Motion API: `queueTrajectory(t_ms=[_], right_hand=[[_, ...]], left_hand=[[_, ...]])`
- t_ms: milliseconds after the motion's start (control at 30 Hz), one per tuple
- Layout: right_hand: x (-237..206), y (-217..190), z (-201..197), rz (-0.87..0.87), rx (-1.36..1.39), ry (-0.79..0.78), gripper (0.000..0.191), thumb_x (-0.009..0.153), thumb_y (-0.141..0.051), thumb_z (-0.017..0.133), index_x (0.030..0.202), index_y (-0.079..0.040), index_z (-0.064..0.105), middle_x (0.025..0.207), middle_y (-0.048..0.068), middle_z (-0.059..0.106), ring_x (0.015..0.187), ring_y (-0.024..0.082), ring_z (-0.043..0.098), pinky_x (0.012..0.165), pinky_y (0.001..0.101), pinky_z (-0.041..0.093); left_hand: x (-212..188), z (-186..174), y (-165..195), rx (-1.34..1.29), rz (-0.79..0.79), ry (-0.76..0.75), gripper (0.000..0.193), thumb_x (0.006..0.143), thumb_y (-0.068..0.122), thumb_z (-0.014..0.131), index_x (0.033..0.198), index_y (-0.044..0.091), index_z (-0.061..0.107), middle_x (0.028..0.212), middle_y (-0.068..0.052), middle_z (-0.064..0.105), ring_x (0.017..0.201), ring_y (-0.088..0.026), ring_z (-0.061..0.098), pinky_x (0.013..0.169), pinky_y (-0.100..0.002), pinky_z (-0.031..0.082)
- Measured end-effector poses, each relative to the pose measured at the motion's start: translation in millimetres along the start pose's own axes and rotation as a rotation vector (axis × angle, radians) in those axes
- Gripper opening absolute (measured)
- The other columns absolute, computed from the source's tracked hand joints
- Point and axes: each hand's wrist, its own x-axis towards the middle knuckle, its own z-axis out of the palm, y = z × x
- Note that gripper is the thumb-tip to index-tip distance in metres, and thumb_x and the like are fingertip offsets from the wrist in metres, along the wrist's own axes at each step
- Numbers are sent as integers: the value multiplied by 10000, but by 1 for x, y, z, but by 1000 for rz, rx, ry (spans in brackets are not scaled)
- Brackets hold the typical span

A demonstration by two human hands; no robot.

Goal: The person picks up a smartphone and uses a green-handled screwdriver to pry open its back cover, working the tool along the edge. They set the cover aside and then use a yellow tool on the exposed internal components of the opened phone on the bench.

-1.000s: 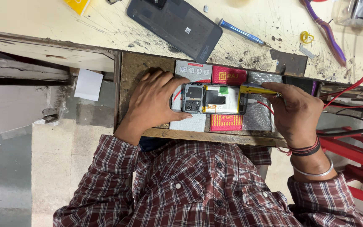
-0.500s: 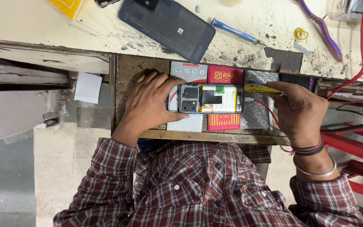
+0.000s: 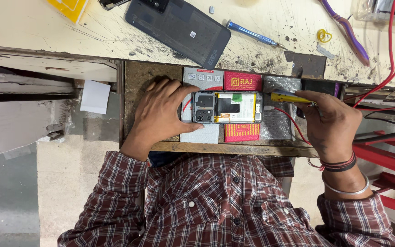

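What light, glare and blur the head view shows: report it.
Head view: even, soft light; no strong glare on the dark back cover; the opened phone is sharp between the left hand and right hand; faint shadow under the bench edge.

This is a phone repair workshop. An opened phone (image 3: pixel 227 107) lies in a drawer, and a phone back cover (image 3: pixel 179 28), a blue screwdriver (image 3: pixel 252 33) and red wires (image 3: pixel 392 55) lie on the scratched tabletop (image 3: pixel 33 27).

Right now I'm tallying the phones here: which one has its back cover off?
The phone held between both hands in the wooden tray: its battery and camera board are exposed. The dark phone on the bench above lies closed and untouched.
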Motion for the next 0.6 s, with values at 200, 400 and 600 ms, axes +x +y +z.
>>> queueTrajectory(t_ms=[200,400,600], right_hand=[[-3,-1,-1,10,-18,-8,214,988,17,764,1175,-86,769,933,104,750,802,165,739,731,288,546],[-9,0,-1,-16,-33,4,190,977,7,777,1144,-85,767,978,108,759,862,193,752,768,296,557],[-15,0,-3,-3,-14,-3,225,985,12,776,1182,-97,764,1002,105,763,871,196,755,758,287,557]], left_hand=[[-1,-1,-1,-2,0,11,896,511,542,958,1284,196,663,1089,-67,634,1152,-309,575,1131,-530,365],[-1,0,-2,-1,-15,5,906,495,550,960,1277,200,666,1092,-62,636,1159,-307,574,1147,-528,350],[0,0,-1,-2,-25,1,913,482,551,967,1268,199,666,1092,-60,642,1154,-305,579,1148,-525,350]])
